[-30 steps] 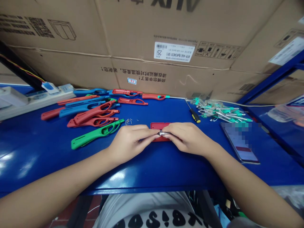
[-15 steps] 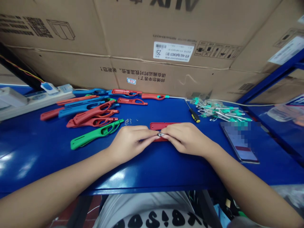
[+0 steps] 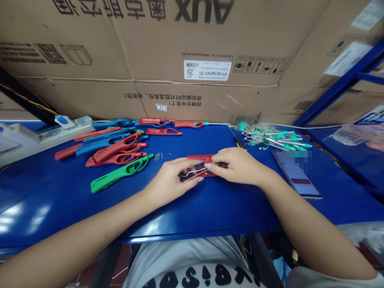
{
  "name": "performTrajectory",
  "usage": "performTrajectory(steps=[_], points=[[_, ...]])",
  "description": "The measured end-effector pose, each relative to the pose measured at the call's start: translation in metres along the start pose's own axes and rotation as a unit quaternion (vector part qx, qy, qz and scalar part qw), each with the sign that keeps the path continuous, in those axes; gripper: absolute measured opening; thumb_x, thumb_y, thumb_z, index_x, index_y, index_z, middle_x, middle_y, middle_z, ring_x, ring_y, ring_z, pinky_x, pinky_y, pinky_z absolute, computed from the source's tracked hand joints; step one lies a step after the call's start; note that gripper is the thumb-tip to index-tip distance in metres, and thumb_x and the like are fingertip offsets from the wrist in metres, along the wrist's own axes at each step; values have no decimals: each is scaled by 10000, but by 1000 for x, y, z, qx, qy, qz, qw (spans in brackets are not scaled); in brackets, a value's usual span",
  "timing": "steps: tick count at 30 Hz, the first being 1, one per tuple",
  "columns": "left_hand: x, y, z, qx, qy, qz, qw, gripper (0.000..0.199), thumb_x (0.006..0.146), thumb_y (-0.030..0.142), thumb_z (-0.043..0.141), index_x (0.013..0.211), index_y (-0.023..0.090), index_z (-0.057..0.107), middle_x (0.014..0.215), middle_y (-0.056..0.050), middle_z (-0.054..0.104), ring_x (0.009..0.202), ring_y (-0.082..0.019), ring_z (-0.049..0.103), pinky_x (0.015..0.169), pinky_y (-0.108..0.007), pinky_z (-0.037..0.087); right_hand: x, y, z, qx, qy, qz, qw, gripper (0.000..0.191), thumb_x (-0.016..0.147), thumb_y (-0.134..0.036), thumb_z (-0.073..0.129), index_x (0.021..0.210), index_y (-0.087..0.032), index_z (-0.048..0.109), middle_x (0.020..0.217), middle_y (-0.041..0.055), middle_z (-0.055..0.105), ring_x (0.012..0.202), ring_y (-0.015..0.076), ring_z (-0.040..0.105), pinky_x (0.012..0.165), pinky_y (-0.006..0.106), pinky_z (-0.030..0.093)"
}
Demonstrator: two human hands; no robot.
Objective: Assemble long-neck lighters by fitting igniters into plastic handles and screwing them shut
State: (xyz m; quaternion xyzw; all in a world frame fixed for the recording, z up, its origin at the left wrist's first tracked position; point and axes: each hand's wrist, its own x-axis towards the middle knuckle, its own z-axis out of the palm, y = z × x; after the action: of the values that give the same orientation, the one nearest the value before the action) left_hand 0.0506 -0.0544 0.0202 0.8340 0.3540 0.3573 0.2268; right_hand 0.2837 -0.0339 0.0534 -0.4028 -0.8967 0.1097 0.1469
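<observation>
My left hand (image 3: 169,178) has its thumb and fingers closed around a slim, dark, partly see-through part with a white wire (image 3: 192,173). Right beside it, my right hand (image 3: 237,166) is closed, thumb tip pressed near the part's end; what lies between its fingers is mostly hidden. Under and behind both hands, red lighter casing halves (image 3: 198,157) lie on the blue table, partly covered by the fingers.
To the left lie a green casing (image 3: 114,178) and several red and blue casings (image 3: 117,148). Green-tipped metal lighter tubes (image 3: 276,138) are heaped at the back right, near a screwdriver (image 3: 239,142) and a phone (image 3: 295,176). A power strip (image 3: 51,138) and cardboard box (image 3: 150,52) stand behind.
Both hands were pinching a small metal piece together; now the left holds a slim wired part and the right hand's fingers have curled in. The head view has tilted up slightly.
</observation>
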Motion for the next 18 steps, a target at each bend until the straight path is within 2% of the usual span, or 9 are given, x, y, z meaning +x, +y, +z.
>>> performTrajectory(steps=[2,4,8,10,13,18], points=[[2,-3,0,-50,-18,-47,997,401,844,233,740,1240,194,686,870,-32,737,635,-119,632,609,-244,551,-3,7,-8,-5,-9,26,1000,428,964,-419,525,621,-170,584,609,1,551,579,116,465,568,271,253],[4,-8,0,-133,-39,-89,986,380,865,247,714,1235,170,683,891,-53,753,681,-135,686,634,-263,587,-6,14,-15,7,-37,51,998,438,962,-447,524,625,-174,579,611,0,553,579,119,472,567,270,271],[11,-13,0,-242,-82,-136,957,273,865,239,703,1123,150,723,1022,-94,784,907,-205,754,845,-391,625,-12,25,-25,76,-111,75,988,418,969,-497,499,731,-184,640,654,-1,600,590,126,498,572,266,323],[15,-12,-1,-256,-101,-168,946,272,858,255,709,1111,155,728,1072,-88,783,971,-221,751,921,-426,604,-14,30,-27,102,-135,87,982,390,958,-512,512,809,-186,666,689,2,623,600,128,499,570,262,331],[19,-9,-2,-248,-101,-214,939,268,843,287,720,1074,152,740,1115,-78,775,1038,-230,736,990,-415,571,-15,35,-29,124,-158,104,974,369,942,-530,528,893,-188,660,723,1,617,612,128,487,568,253,330],[18,-8,0,-187,-95,-228,951,246,841,321,707,1012,151,755,1051,-69,788,951,-234,752,925,-400,594,-16,40,-29,134,-195,121,964,327,945,-511,519,901,-198,603,743,-8,563,629,127,458,571,249,337]])
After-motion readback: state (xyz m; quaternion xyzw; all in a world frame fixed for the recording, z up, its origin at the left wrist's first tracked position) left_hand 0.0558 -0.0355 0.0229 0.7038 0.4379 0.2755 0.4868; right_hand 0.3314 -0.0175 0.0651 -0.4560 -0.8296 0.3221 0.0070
